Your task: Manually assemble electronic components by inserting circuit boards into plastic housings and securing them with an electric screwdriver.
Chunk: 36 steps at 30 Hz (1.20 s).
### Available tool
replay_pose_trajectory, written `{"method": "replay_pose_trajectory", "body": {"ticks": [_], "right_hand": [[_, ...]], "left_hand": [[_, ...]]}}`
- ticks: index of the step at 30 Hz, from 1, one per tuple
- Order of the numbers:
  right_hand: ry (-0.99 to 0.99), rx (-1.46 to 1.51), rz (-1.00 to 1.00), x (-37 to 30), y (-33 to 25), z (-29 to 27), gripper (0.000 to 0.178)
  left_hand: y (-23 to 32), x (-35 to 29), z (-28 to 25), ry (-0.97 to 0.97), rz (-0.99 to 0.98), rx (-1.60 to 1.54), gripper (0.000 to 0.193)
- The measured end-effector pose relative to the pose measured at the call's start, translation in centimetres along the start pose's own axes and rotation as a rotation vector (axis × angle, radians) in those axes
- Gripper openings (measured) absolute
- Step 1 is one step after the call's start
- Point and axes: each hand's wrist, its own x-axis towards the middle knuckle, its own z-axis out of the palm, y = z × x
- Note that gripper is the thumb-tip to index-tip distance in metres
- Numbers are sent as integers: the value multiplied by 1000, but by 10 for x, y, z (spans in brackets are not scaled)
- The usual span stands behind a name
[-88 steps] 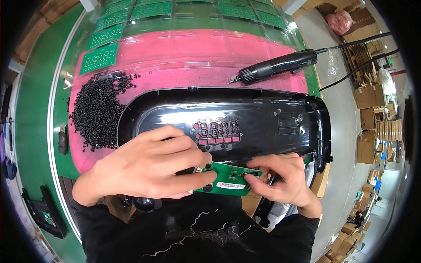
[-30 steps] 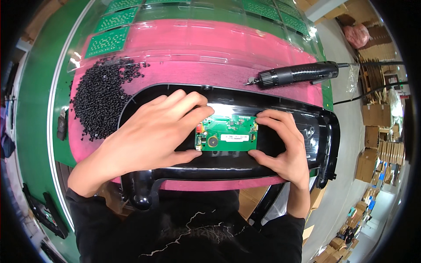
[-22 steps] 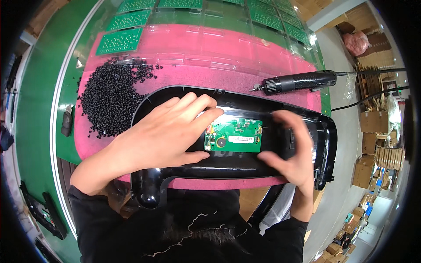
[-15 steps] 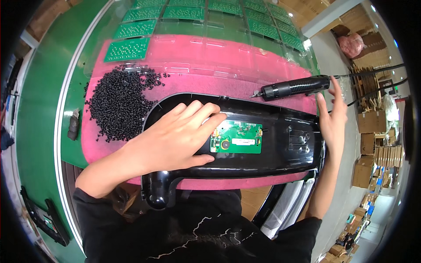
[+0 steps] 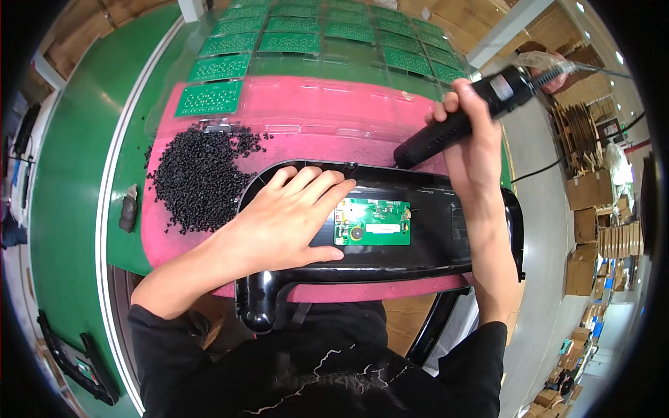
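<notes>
A long, glossy black plastic housing point(image 5: 432, 240) lies hollow side up, with a green circuit board point(image 5: 376, 237) inside it. My left hand point(image 5: 293, 216) rests with spread fingers over the housing's left part, its fingertips and thumb beside the board's left edge. Wrapped round a black electric screwdriver point(image 5: 435, 139), my right hand point(image 5: 477, 146) holds it tilted above the housing's far edge. The tool's tip points down and left; whether it touches anything is hard to see. Left of the housing sits a heap of small black screws point(image 5: 198, 177).
A pink mat point(image 5: 306, 104) covers the green table under the housing. Clear plastic trays with several green circuit boards point(image 5: 209, 97) stand at the far side. A cable runs right from the screwdriver. Stacked cardboard boxes point(image 5: 589, 188) stand on the floor at right.
My right hand has closed round the screwdriver, which was lying on the mat, and lifted it, tilting it tip down. My left hand stays spread over the housing.
</notes>
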Motion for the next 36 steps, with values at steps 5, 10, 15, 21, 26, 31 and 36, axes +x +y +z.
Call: {"method": "replay_pose_trajectory", "body": {"ticks": [5,10,15,21,26,31,36], "right_hand": [[-55,448,-161,-24,-32,9,32],[-317,715,-89,-52,-32,23,29],[-382,785,-73,-70,-18,31,28],[-318,761,-82,-83,-13,27,39],[-422,523,-171,-85,-9,23,40],[-380,469,-172,-86,-9,32,32],[-293,483,-134,-90,-12,32,34]], "left_hand": [[2,0,0,38,-62,22,84],[-3,6,-6,93,2,-94,66],[-6,5,-9,-268,214,-1174,26],[-7,6,-13,-321,151,-1202,20],[-4,7,-9,-44,32,-943,17],[0,3,-2,339,153,-460,17],[11,-1,-10,578,207,-59,21]]}}
